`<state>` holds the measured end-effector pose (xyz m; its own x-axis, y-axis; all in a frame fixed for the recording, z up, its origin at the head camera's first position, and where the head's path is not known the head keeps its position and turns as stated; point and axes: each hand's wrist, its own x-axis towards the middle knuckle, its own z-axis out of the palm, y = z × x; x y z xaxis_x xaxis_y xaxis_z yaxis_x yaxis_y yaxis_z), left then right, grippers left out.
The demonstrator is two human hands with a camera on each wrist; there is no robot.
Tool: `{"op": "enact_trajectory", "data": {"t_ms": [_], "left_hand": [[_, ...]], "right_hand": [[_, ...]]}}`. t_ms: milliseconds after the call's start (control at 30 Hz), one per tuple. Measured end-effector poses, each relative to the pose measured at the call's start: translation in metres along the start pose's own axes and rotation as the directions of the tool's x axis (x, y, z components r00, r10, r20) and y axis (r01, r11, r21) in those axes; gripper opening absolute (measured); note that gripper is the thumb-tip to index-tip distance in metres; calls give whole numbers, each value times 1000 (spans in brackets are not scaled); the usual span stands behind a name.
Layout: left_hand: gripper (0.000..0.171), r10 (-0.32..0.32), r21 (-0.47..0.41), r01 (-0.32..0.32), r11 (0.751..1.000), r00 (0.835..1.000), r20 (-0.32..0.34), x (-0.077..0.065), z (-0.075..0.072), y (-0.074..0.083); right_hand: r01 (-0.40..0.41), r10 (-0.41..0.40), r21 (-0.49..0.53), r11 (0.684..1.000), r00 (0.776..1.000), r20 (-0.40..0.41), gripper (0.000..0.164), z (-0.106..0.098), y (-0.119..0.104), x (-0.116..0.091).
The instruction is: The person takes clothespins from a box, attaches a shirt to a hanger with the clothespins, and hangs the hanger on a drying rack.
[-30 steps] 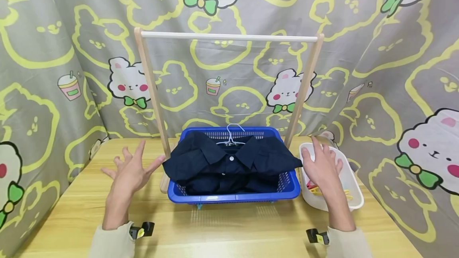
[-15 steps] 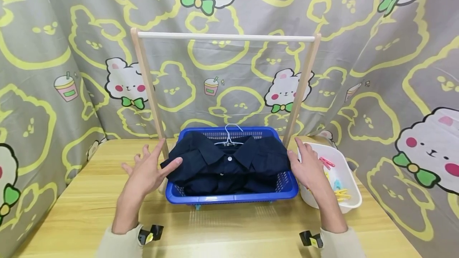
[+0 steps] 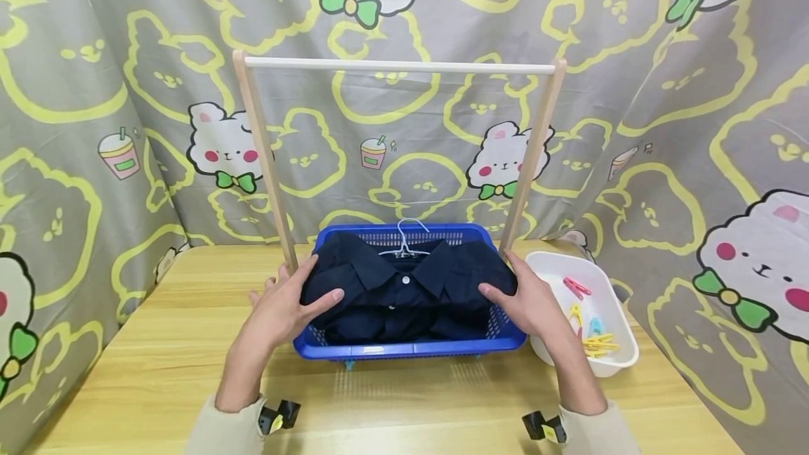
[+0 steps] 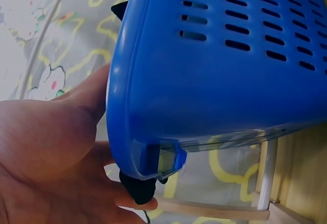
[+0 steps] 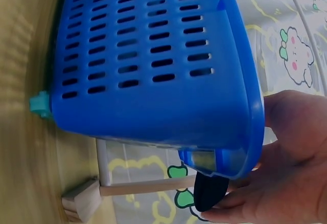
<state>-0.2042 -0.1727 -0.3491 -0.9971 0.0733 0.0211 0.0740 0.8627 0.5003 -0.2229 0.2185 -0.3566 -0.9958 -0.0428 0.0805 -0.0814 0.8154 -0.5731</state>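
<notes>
A dark navy collared shirt (image 3: 382,290) with white buttons lies in a blue plastic basket (image 3: 411,351). From its collar rises the hook of a white hanger (image 3: 402,237). My left hand (image 3: 278,311) is at the shirt's left sleeve, thumb lying over the cloth and fingers spread outside the basket. On the other side my right hand (image 3: 534,304) touches the right sleeve, its thumb on top. In both wrist views, a dark sleeve end (image 4: 139,187) hangs past the basket rim beside the fingers; most of the shirt is hidden there by the basket wall.
Behind and around the basket stands a wooden rack with a white crossbar (image 3: 398,66). A white tub (image 3: 603,364) to the right holds several clothespins (image 3: 597,345). Everything rests on a wood-grain table (image 3: 158,343), with a patterned curtain (image 3: 404,132) behind.
Both hands have moved inward from beside the basket to the shirt's two sleeves. More of the white tub shows as the right hand left it. The shirt's sleeve ends have shifted inward.
</notes>
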Motion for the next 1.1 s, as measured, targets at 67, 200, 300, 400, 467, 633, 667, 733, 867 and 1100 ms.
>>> {"op": "enact_trajectory", "data": {"t_ms": [67, 200, 300, 400, 467, 633, 667, 733, 867, 1100], "left_hand": [[95, 6, 7, -6, 1000, 1000, 1, 0, 1, 0], [92, 14, 17, -14, 1000, 1000, 3, 1, 3, 1], [91, 32, 7, -32, 999, 999, 3, 1, 4, 0], [90, 46, -7, -46, 999, 999, 2, 1, 5, -1], [90, 50, -17, -50, 999, 999, 0, 1, 6, -1], [90, 53, -16, -53, 998, 999, -12, 1, 7, -1], [90, 51, -16, -51, 999, 999, -14, 1, 7, 0], [89, 43, -18, -44, 999, 999, -14, 1, 7, 0], [89, 24, -26, -24, 999, 1000, -9, 2, 7, 0], [86, 21, -9, -21, 1000, 999, -39, 1, 8, 0]], "right_hand": [[-9, 9, 9, 1000, 1000, 23, 97, 1, -1, 0], [-32, 31, 27, 999, 998, 49, 104, 1, -3, 1], [-40, 38, 26, 999, 998, 55, 104, 2, -3, 1], [-45, 44, 17, 999, 997, 67, 101, 3, -3, 1], [-47, 46, 12, 999, 996, 74, 99, 4, -3, 1], [-28, 28, -6, 1000, 997, 72, 92, 5, -4, 0], [-24, 25, -10, 1000, 997, 69, 91, 5, -4, 0], [-20, 21, -19, 1000, 998, 62, 89, 5, -5, -1], [-15, 17, -37, 999, 999, 42, 86, 5, -7, -2], [-16, 17, -49, 999, 1000, 21, 83, 6, -9, -3]]}}
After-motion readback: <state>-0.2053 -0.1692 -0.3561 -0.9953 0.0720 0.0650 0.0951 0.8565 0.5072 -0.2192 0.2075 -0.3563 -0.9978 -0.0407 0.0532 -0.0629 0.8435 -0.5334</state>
